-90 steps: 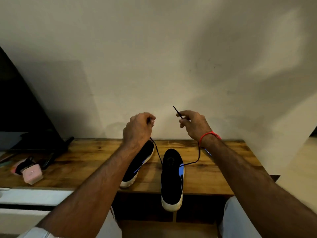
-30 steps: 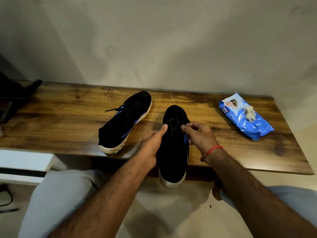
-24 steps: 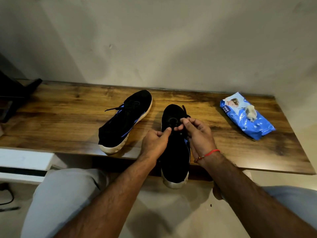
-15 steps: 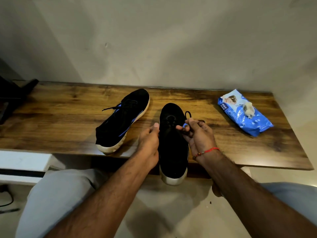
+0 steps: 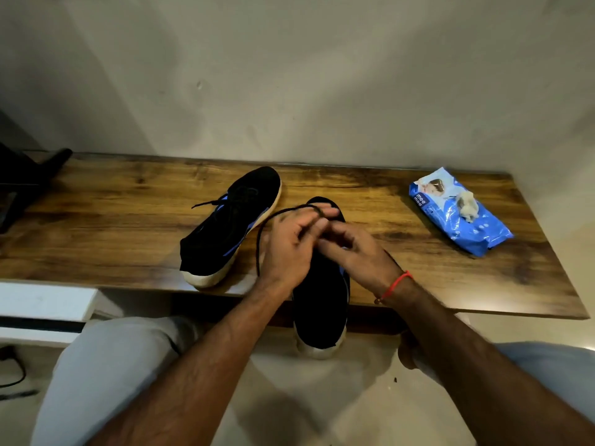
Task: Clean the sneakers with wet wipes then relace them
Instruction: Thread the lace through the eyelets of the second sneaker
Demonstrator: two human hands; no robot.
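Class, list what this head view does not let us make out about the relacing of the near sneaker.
1. Near sneaker eyelets: hidden behind the left hand and right hand.
2. How the lace is pinched and where its ends run: fingers overlap and blur.
3. Far sneaker knot: too dark to tell.
4. Wipes pack small print: too small.
5. Dark object at left: cut off by the edge.

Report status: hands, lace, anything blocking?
Left hand and right hand both pinch the black lace over the near sneaker. Other sneaker laced, wipes pack off right. Nothing blocking.
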